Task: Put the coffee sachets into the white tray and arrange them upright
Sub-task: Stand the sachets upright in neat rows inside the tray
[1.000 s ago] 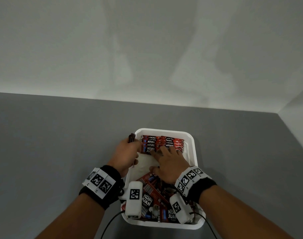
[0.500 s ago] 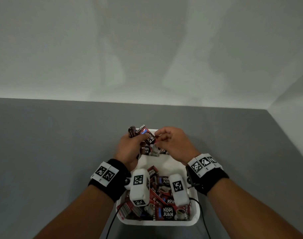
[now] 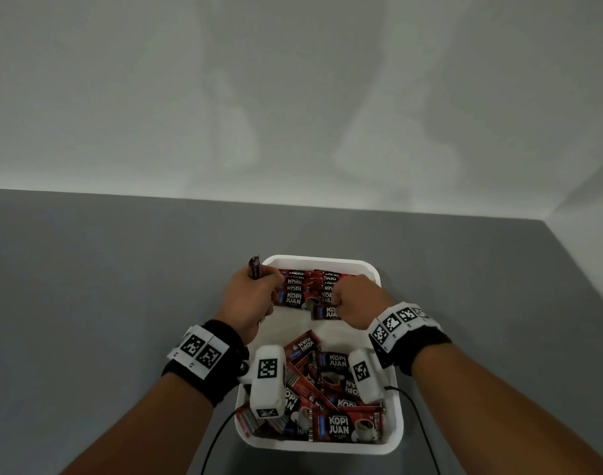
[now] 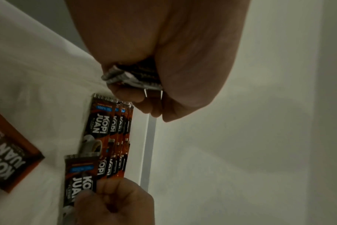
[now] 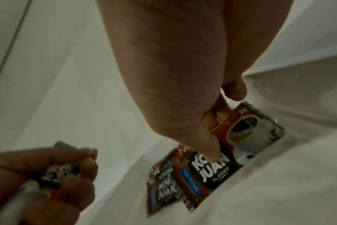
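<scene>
A white tray [image 3: 389, 443] sits on the grey table and holds red and black coffee sachets. Two rows of sachets [image 3: 307, 284] stand upright at its far end. A loose pile of sachets [image 3: 331, 389] lies in the near half. My left hand [image 3: 250, 296] is at the tray's far left corner and grips a small bundle of sachets [image 4: 133, 79] in its fist. My right hand [image 3: 356, 303] pinches a single sachet [image 5: 217, 161] at the front of the right upright row.
The grey table [image 3: 104, 303] spreads wide on both sides of the tray. A pale wall [image 3: 293, 97] rises behind it and another wall closes the right side. Black cables [image 3: 416, 416] trail from the wrist cameras over the tray's near edge.
Both hands met above the tray's far end half a second ago. The right hand has since taken one sachet from the left hand's bundle and carried it down to the right row.
</scene>
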Motion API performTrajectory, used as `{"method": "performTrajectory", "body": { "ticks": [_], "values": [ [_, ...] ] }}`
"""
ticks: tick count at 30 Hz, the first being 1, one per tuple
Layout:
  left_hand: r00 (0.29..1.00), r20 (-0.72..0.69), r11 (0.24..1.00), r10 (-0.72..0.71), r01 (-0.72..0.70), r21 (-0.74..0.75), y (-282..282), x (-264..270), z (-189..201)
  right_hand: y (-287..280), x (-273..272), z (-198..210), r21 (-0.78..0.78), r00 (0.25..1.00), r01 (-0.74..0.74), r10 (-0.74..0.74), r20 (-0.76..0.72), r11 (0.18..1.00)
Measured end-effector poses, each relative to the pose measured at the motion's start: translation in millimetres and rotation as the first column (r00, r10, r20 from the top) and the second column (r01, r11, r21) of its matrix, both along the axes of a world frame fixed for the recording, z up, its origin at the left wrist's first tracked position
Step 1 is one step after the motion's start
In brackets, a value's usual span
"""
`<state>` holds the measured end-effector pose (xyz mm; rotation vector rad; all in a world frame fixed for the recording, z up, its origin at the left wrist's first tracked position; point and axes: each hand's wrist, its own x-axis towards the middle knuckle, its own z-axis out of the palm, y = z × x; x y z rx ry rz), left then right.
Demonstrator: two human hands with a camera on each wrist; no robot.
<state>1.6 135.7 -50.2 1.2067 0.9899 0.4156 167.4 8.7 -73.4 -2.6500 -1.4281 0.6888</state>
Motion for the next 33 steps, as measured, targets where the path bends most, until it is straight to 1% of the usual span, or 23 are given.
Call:
{"method": "performTrajectory", "body": {
  "ticks": [2,5,7,9,11,13,14,15,16,18,21,23,25,26,27,28,31,33],
  "values": [
    [0.999,-0.023,0.999,-0.041,0.042,0.019,-3.3,-2.3,-1.2,3.6,-2.7,-7.8,-0.025,0.999,-0.021,0.022,0.046,0.999],
    [0.994,-0.057,0.995,-0.088,0.09,0.036,-6.0,-4.5,-4.3,8.5,-5.7,-11.4,-0.018,0.99,-0.036,0.038,0.138,0.999],
    [0.985,-0.1,0.986,-0.14,0.148,0.074,-7.5,-5.2,-4.9,9.0,-8.6,-11.1,0.004,0.981,-0.042,0.04,0.191,0.999],
    [0.97,-0.155,0.972,-0.186,0.204,0.114,-8.5,-5.7,-3.7,6.7,-10.2,-10.9,0.062,0.985,-0.027,0.016,0.174,0.998],
    [0.957,-0.2,0.961,-0.208,0.238,0.142,-7.7,-6.1,-2.9,1.9,-12.5,-9.7,0.121,0.993,-0.004,-0.01,0.117,0.993],
    [0.937,-0.245,0.942,-0.248,0.292,0.163,-6.9,-6.4,-4.0,-4.7,-17.4,-8.1,0.124,0.999,-0.023,0.017,0.049,0.992],
    [0.916,-0.287,0.921,-0.28,0.341,0.19,-6.5,-5.8,-4.4,-8.4,-20.7,-7.7,0.105,0.999,-0.047,0.045,0.022,0.993],
    [0.884,-0.342,0.885,-0.32,0.408,0.226,-6.1,-4.0,-5.0,-12.6,-24.1,-7.5,0.085,0.998,-0.069,0.069,0.001,0.994],
    [0.839,-0.404,0.831,-0.366,0.489,0.263,-6.2,-2.1,-6.0,-16.3,-27.2,-7.4,0.07,0.996,-0.085,0.086,-0.02,0.994],
    [0.722,-0.527,0.689,-0.449,0.655,0.31,-9.3,3.2,-3.6,-21.4,-31.7,-9.4,0.043,0.993,-0.119,0.12,-0.019,0.992],
    [0.544,-0.625,0.465,-0.561,0.831,0.306,-15.8,12.7,-1.6,-25.0,-35.0,-14.2,-0.04,0.979,-0.188,0.19,0.072,0.981],
    [0.441,-0.69,0.353,-0.574,0.894,0.277,-18.8,17.9,-4.9,-27.0,-36.0,-16.4,-0.07,0.974,-0.186,0.193,0.115,0.98],
    [0.34,-0.784,0.272,-0.519,0.935,0.226,-18.8,21.4,-12.0,-29.5,-35.9,-18.9,-0.076,0.976,-0.173,0.181,0.118,0.982],
    [0.295,-0.825,0.245,-0.483,0.949,0.196,-18.5,22.5,-15.5,-30.3,-35.9,-19.7,-0.076,0.977,-0.169,0.177,0.117,0.983],
    [0.265,-0.847,0.23,-0.461,0.958,0.174,-18.4,23.2,-19.1,-30.8,-35.5,-21.3,-0.075,0.978,-0.164,0.172,0.119,0.984],
    [0.254,-0.856,0.218,-0.45,0.961,0.17,-18.8,23.5,-21.7,-31.2,-35.3,-22.2,-0.073,0.979,-0.157,0.165,0.121,0.985],
    [0.256,-0.872,0.209,-0.416,0.961,0.183,-19.6,25.0,-27.7,-31.4,-35.5,-24.2,-0.072,0.979,-0.14,0.149,0.14,0.988],
    [0.27,-0.871,0.233,-0.41,0.954,0.186,-17.9,25.0,-30.8,-31.1,-35.2,-24.2,-0.075,0.979,-0.13,0.14,0.146,0.989]
  ]
}}
